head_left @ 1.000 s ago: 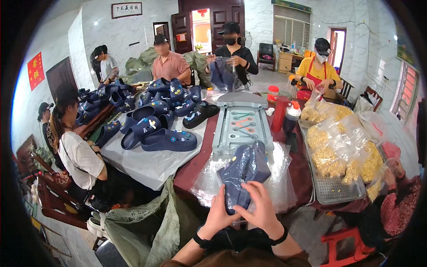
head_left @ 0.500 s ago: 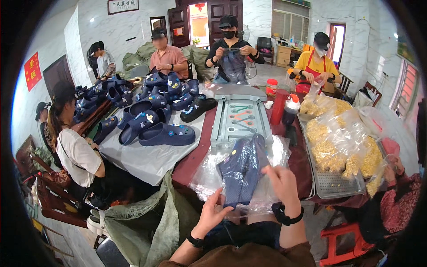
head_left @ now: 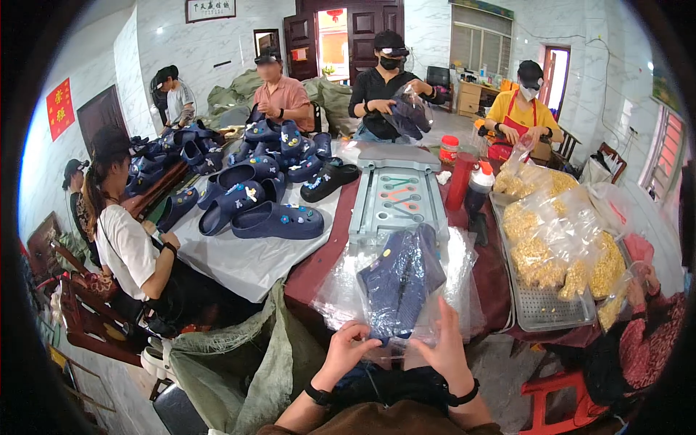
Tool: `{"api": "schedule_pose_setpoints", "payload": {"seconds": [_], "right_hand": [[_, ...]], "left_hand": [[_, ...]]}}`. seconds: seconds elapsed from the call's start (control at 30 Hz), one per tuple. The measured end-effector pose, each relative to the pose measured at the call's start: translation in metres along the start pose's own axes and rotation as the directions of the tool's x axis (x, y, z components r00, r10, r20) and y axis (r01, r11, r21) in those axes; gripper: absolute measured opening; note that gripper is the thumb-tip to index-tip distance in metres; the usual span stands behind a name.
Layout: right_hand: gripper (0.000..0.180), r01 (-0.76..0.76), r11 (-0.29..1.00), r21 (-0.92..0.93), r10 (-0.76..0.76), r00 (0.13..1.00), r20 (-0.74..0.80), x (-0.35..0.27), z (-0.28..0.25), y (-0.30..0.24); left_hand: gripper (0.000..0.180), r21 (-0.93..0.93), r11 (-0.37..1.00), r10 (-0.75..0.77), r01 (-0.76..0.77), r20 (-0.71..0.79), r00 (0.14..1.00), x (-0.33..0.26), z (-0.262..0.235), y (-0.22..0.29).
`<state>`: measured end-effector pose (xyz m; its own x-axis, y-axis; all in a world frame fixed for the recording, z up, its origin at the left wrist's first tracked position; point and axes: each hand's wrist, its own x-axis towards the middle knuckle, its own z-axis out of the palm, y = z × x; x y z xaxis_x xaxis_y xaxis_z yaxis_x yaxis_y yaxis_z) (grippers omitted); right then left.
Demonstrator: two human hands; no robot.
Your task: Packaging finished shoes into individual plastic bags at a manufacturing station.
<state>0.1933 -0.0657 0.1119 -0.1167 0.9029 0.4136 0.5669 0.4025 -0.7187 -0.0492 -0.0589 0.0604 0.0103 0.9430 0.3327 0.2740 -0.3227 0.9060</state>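
In front of me, a pair of navy clogs (head_left: pixel 401 279) lies inside a clear plastic bag (head_left: pixel 348 293), over more flat clear plastic. At the bag's near edge, the thumb and curled fingers of my left hand (head_left: pixel 346 357) close on the plastic beside the clogs' lower end. My right hand (head_left: pixel 447 355) is at the lower right of the bag. Its thumb and fingers are spread apart, next to or touching the film; no firm grip shows. Just beyond the bag lies a grey plastic panel (head_left: pixel 399 190) with round holes and coloured strips.
Navy clogs (head_left: pixel 278 220) with charms are piled on the left, beside a black clog (head_left: pixel 329 181). A metal tray (head_left: pixel 554 314) of yellow-filled bags stands right, near a red cylinder (head_left: pixel 459 181) and dark bottle (head_left: pixel 478 190). A green sack (head_left: pixel 250 362) hangs near-left. Several people work around.
My right hand has come down from the bag's right side to its lower right corner. My left fingers have curled in at the near edge. Across the table, a person's bag now holds something dark.
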Motion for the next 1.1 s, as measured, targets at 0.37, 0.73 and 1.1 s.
{"api": "schedule_pose_setpoints", "payload": {"seconds": [0.37, 0.73, 1.1], "right_hand": [[0.023, -0.062, 0.983, 0.171, 0.073, 0.995, -0.063, 0.001, 0.017, 0.004], [0.033, -0.063, 0.976, 0.209, 0.048, 0.996, 0.074, 0.002, 0.008, -0.004], [0.037, -0.038, 0.999, 0.032, 0.036, 0.997, 0.066, -0.013, 0.010, 0.028]], "left_hand": [[0.036, -0.045, 0.994, -0.100, 0.099, -0.014, 0.995, -0.001, 0.005, -0.012], [0.039, 0.082, 0.996, 0.014, -0.016, 0.023, 1.000, 0.002, 0.009, 0.007], [0.044, 0.330, 0.907, 0.226, -0.261, 0.141, 0.964, 0.006, 0.014, 0.010]]}}
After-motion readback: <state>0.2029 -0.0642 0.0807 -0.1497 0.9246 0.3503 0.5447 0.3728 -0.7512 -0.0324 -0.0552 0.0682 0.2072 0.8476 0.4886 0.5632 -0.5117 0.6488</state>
